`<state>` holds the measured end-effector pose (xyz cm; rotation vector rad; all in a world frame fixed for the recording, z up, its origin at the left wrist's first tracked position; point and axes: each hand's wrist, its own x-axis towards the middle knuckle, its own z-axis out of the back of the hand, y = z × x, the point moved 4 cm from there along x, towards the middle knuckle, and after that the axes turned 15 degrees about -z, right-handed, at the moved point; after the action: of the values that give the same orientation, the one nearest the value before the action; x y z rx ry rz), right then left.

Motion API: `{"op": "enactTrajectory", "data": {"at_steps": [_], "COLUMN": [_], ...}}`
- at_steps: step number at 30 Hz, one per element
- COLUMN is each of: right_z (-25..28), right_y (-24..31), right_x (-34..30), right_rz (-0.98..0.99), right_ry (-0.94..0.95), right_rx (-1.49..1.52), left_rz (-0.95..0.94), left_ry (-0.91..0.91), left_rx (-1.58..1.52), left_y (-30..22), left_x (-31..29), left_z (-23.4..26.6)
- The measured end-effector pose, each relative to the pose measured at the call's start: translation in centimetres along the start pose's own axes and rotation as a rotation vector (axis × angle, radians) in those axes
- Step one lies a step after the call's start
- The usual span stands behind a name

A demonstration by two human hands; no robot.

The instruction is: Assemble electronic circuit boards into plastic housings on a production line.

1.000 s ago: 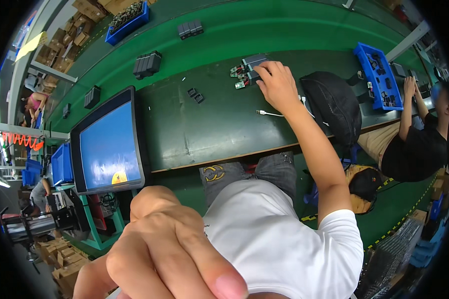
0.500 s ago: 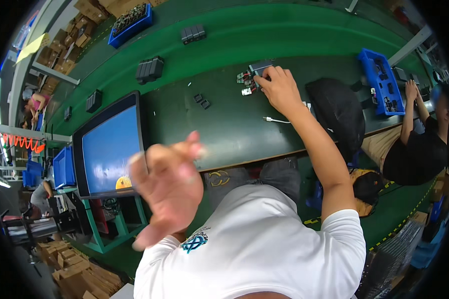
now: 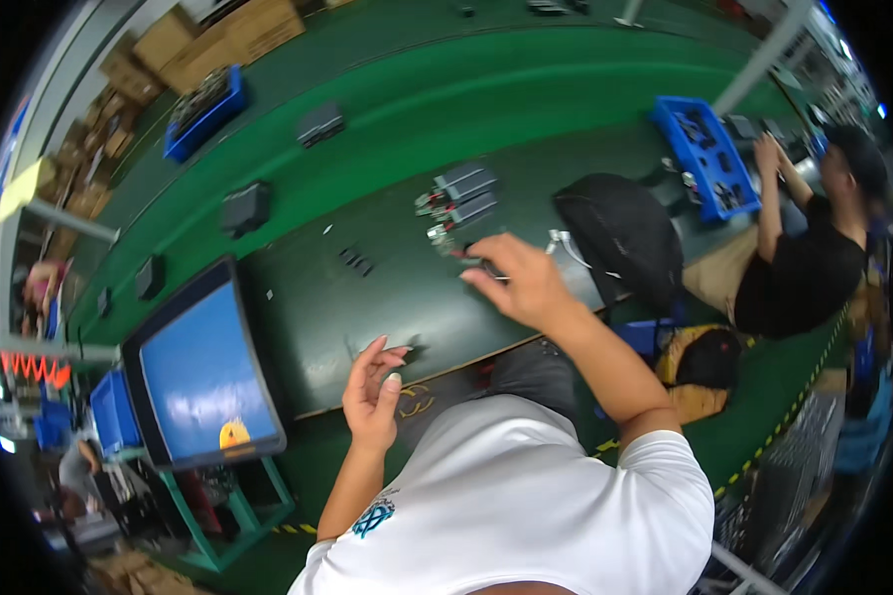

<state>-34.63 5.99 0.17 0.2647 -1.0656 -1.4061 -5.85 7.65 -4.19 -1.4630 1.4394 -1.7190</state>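
My right hand (image 3: 528, 286) is closed in a pinch over the green bench. Between its fingers is a dark part, mostly hidden, with a red wire and a small circuit board (image 3: 441, 238) at its far end. Beyond it lie two grey blocks (image 3: 468, 206) with small wired boards at their left ends. My left hand (image 3: 371, 402) hangs over the bench's near edge, palm turned up, fingers apart and loosely bent, holding nothing. Several small black parts (image 3: 355, 261) rest on the bench to the left. A white cable (image 3: 573, 246) lies just right of my right hand.
A black fabric bag (image 3: 620, 230) sits on the bench at right. Farther right are a blue bin (image 3: 667, 111) of dark parts and a person (image 3: 809, 248) working. A monitor (image 3: 203, 362) stands at left. Black blocks (image 3: 245, 209) lie along the green strip beyond.
My right hand has drawn back toward me from the grey blocks, with the dark part and its board. My left hand has lowered from near the camera to the bench edge. The view has shifted.
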Motion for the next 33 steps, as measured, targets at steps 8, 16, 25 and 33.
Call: {"op": "enactTrajectory", "data": {"at_steps": [8, 16, 25, 33], "right_z": [-0.9, -1.0, -0.5, 0.3], "right_y": [0.9, 2.4, 2.4, 2.4], "right_x": [-5.0, -6.2, -5.7, -5.9], "right_rz": [-0.156, -0.156, -0.104, -0.208], "right_ry": [-0.016, 0.337, 0.334, 0.410], "right_rx": [0.018, -0.173, -0.029, 0.030], "left_rz": [-0.081, -0.452, -0.306, -0.158], "left_ry": [0.298, 0.777, 0.775, 0.703], "left_rx": [0.190, 0.904, 0.901, 0.665], "left_y": [0.1, -1.5, -1.7, -0.4], "left_x": [3.7, 7.8, 7.4, 8.1], "left_z": [-3.2, -7.2, -5.7, -6.1]}}
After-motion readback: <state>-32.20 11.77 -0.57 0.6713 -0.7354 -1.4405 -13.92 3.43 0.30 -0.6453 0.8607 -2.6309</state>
